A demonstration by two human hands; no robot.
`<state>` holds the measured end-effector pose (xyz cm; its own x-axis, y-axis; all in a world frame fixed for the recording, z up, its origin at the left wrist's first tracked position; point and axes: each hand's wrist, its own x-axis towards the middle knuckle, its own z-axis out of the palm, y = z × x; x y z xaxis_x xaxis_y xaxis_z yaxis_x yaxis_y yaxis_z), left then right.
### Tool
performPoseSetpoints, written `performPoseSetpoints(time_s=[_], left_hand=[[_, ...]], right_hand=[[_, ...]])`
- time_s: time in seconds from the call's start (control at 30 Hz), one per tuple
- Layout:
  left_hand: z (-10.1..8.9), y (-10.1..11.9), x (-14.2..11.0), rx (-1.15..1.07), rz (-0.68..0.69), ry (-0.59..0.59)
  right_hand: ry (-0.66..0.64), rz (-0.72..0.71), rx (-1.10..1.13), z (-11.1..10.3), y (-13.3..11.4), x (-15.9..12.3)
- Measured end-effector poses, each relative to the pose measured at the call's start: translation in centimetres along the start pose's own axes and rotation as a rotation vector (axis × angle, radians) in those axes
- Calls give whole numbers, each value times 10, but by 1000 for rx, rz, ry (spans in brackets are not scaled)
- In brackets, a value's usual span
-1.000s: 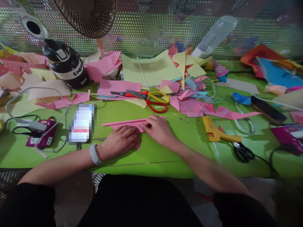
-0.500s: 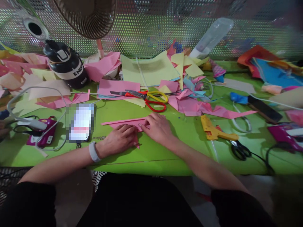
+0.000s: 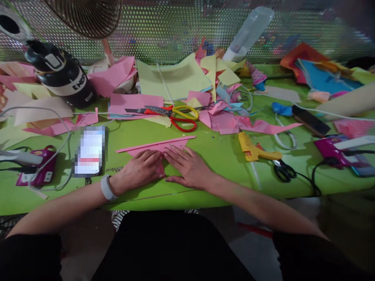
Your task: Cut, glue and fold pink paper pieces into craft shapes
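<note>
A pink sheet of paper (image 3: 152, 147) lies on the green table, its far edge folded into a narrow strip that slants up to the right. My left hand (image 3: 140, 167) rests flat on the paper's left part, with fingers stretched toward the middle. Beside it my right hand (image 3: 187, 166) is spread over the right part, fingertips just below the folded strip. Both hands cover much of the sheet, and a pink corner shows between them. Just beyond the strip are scissors (image 3: 184, 118) with red and yellow handles.
Scraps of coloured paper (image 3: 172, 80) crowd the far side. At left stand a black bottle (image 3: 66, 84), a phone (image 3: 90, 152) and a purple power strip (image 3: 43, 168). To the right lie a yellow glue gun (image 3: 252, 150), black-handled scissors (image 3: 284, 171) and another purple power strip (image 3: 331, 150).
My right hand has gone from pinching the paper's folded edge to lying spread on the sheet, uncovering the strip's right end. My left hand stays on the paper. The whole view has shifted slightly.
</note>
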<state>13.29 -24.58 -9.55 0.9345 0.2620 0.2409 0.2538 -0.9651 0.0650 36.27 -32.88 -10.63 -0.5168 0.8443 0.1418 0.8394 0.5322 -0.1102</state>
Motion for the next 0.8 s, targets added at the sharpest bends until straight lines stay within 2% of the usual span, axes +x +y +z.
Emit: performPoseSetpoints(time_s=[0.4, 0.6, 0.8], left_hand=[[-4, 1, 0, -7, 13, -22], [-2, 3, -1, 64, 18, -20], [-1, 3, 0, 19, 13, -3]], right_hand=[[23, -35, 107, 3, 7, 0], [9, -52, 79, 1, 8, 1], [22, -87, 52, 0, 11, 2]])
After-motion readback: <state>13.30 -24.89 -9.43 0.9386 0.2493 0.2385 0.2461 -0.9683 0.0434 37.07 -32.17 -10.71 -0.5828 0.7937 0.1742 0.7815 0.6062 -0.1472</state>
